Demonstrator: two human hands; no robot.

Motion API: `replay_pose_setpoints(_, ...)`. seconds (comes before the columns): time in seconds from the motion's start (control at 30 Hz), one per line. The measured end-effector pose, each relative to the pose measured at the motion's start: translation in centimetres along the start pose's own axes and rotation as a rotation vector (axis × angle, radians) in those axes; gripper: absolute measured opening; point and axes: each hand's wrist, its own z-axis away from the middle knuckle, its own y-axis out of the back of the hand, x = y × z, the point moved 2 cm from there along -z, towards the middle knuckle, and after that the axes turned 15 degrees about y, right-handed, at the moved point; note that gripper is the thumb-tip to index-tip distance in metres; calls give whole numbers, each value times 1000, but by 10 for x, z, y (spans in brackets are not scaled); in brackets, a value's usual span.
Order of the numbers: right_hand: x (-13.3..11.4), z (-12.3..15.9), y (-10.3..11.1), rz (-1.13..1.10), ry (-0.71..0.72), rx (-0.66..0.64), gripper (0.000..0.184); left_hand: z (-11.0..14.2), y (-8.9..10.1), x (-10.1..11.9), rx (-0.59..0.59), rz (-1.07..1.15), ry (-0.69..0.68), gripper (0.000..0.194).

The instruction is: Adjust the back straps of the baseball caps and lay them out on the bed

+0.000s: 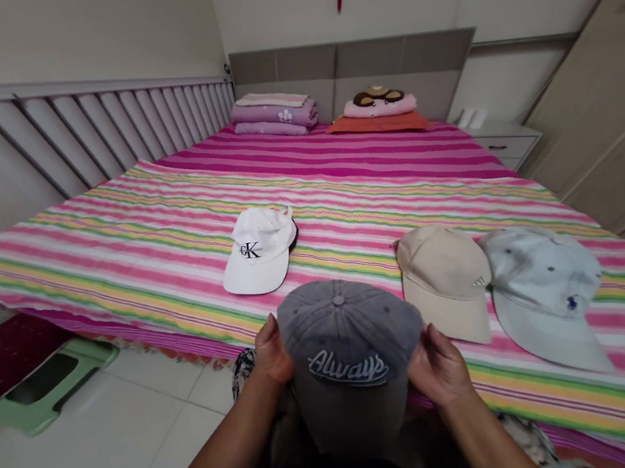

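A grey baseball cap (342,333) with "Always" lettered across its front is held between my two hands, brim toward me. My left hand (273,354) grips its left side, thumb on top and the other fingers hidden beneath. On the opposite edge, my right hand (440,365) is closed on the cap in the same way. Just beyond lies a white cap (263,247) with black letters, on the striped bedsheet (168,235). To the right sit a beige cap (446,279) and a pale blue cap (546,290), side by side and touching.
Folded purple bedding (277,118) and an orange and pink stack (380,117) rest near the headboard (289,69). A white slatted rail (105,125) runs along the left. A green stool (46,406) stands on the tiled floor. At right are a nightstand (505,143) and a wooden wardrobe (620,91).
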Motion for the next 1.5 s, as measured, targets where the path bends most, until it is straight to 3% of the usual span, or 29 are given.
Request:
replay_pose_setpoints(0.1,-3,2,-2,27,-11,-1,27,0,0,0,-28,-53,13,37)
replay_pose_setpoints(0.23,-11,2,-8,112,89,-59,17,1,-3,1,-15,-97,42,42)
replay_pose_setpoints(0.33,-17,2,-16,124,51,-124,19,0,-9,2,-47,-115,86,45)
replay_pose_setpoints(0.5,-27,4,-24,12,34,-148,11,1,-27,3,-397,-272,81,44)
replay_pose_setpoints(0.6,-29,4,-21,-33,20,-93,11,3,-31,0,-521,-389,86,36)
replay_pose_setpoints(0.97,-35,11,-16,34,13,-144,30,14,-47,-18,-445,-621,-38,56)
replay_pose_setpoints(1.03,-36,13,-13,61,9,-145,37,18,-51,-22,-463,-645,-19,54)
replay_pose_setpoints(1.13,-39,15,-12,23,-1,-160,23,22,-55,-29,-467,-663,6,42)
replay_pose_setpoints(1.27,-47,17,-17,-119,11,-209,24,28,-57,-35,-400,-688,32,28)
replay_pose_setpoints(1.5,-56,21,-20,-166,37,-208,26,34,-59,-38,-388,-736,61,34)
